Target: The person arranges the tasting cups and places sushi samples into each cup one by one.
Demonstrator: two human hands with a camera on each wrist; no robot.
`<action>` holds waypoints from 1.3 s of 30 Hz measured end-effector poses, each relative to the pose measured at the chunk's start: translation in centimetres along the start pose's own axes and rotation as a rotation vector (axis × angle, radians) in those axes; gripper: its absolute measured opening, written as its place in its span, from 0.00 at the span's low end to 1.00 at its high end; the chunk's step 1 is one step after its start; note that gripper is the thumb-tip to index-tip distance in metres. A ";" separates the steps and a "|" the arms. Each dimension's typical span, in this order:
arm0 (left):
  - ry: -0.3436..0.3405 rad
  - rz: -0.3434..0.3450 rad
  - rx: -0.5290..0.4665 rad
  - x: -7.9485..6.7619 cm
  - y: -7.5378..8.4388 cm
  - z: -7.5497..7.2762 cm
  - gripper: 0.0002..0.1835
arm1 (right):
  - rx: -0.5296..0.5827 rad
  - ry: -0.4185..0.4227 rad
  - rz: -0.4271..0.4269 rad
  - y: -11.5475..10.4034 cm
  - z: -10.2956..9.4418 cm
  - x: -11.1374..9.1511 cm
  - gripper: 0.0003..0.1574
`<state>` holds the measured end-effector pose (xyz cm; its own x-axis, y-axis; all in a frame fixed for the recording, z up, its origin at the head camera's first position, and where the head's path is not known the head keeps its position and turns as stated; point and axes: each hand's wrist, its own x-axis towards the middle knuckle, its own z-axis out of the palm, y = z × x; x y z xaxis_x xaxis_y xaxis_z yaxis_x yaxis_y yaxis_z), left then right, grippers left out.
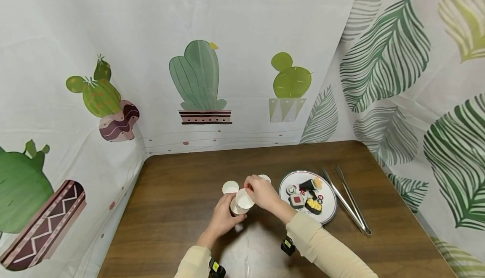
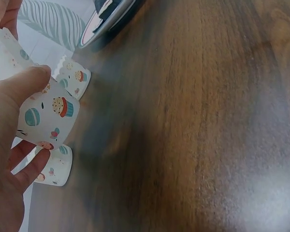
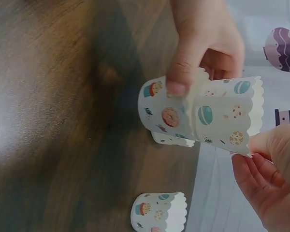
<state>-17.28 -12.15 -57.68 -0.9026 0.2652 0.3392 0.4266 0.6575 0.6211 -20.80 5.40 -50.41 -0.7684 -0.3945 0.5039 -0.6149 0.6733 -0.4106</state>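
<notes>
Above the table my left hand (image 1: 222, 215) grips a white paper baking cup (image 3: 159, 108) printed with cupcakes and macarons, thumb on its outside wall. A second paper baking cup (image 3: 227, 116) with a scalloped rim is partly nested in its mouth. My right hand (image 1: 262, 190) pinches that upper cup at the rim, between thumb and fingers (image 3: 253, 174). Two more such cups stand upright on the table: one (image 1: 230, 186) just beyond my left hand, the other (image 1: 265, 178) partly hidden behind my right hand.
Right of the hands lies a round white plate (image 1: 329, 210) with a dark rim, bearing several sushi pieces (image 1: 313, 205). Metal tongs (image 1: 354, 208) lie spread beside it. The brown wooden table (image 1: 170, 194) meets printed cloth (image 1: 250, 135) at the back and sides.
</notes>
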 end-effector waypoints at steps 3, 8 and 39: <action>0.009 0.003 0.001 -0.2 -0.2 -0.2 0.36 | -0.024 -0.021 0.028 -0.1 -0.3 0.1 0.09; -0.004 -0.025 -0.015 -0.3 -0.5 -0.4 0.35 | -0.013 -0.047 0.087 -0.3 -0.9 0.3 0.08; 0.057 -0.049 -0.011 -1.7 -1.9 -1.6 0.35 | -0.058 -0.051 0.124 2.8 -1.2 -2.4 0.09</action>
<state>-16.51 -14.98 -58.34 -0.9176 0.1927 0.3476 0.3832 0.6607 0.6454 -20.46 8.95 -51.85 -0.8467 -0.3363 0.4123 -0.5046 0.7533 -0.4217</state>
